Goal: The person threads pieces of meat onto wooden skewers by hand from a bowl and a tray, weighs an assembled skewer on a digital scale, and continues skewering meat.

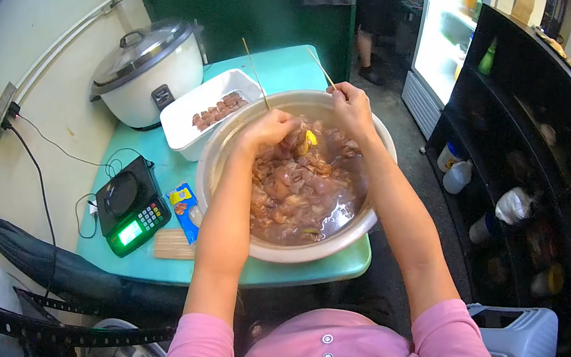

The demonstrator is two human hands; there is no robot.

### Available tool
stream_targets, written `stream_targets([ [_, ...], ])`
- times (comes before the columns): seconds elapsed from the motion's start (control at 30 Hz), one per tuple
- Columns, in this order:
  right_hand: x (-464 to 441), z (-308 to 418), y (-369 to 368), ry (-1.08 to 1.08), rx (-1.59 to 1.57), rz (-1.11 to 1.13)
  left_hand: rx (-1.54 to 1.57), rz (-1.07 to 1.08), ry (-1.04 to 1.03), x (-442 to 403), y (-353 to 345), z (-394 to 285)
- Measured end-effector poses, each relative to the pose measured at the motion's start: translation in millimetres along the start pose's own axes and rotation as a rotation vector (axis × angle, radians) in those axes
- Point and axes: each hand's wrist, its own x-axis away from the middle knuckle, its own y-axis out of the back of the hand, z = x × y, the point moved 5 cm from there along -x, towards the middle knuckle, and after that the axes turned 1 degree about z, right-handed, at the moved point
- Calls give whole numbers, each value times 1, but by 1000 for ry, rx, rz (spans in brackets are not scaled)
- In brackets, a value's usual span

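Observation:
A large round basin (205, 185) stands on the turquoise table and holds pieces of raw meat (299, 188) in brownish liquid. Over its left part, my left hand (271, 129) is closed, with a thin wooden stick (255, 73) rising from it and meat at the fingers. My right hand (351, 107), at the basin's far rim, pinches another stick (322, 68) that points up and left. Yellow pieces (311, 138) show on the meat beside my left hand. A white tray (180, 115) left of the basin contains small meat pieces (219, 110).
On the turquoise table (288, 61) are a rice cooker (157, 74), a lit digital scale (132, 207), a blue packet (183, 209) and a bundle of sticks (174, 244). A black shelf (520, 140) and grey plastic stool (529, 348) stand right. Another person's leg (364, 50) shows behind.

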Motion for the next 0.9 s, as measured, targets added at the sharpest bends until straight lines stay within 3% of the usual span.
stream_targets([
  [0.13,1,0,-1,30,39,-1,68,-61,61,2,6,4],
  [0.23,1,2,0,13,43,14,90,41,-53,3,8,9],
  [0.33,0,-1,-2,8,50,20,-258,-320,-42,9,33,6],
  [0.43,-2,-5,-4,31,56,12,-282,-361,-18,11,40,16],
  [0.57,-1,-5,-4,38,45,21,-402,-309,53,15,42,18],
  [0.63,-2,-7,-5,38,43,24,-484,-5,79,16,24,9],
  [0.77,-4,-13,-7,7,16,45,-554,-101,82,6,13,16],
  [0.9,-3,-9,-6,38,37,44,-401,-173,24,6,29,17],
])
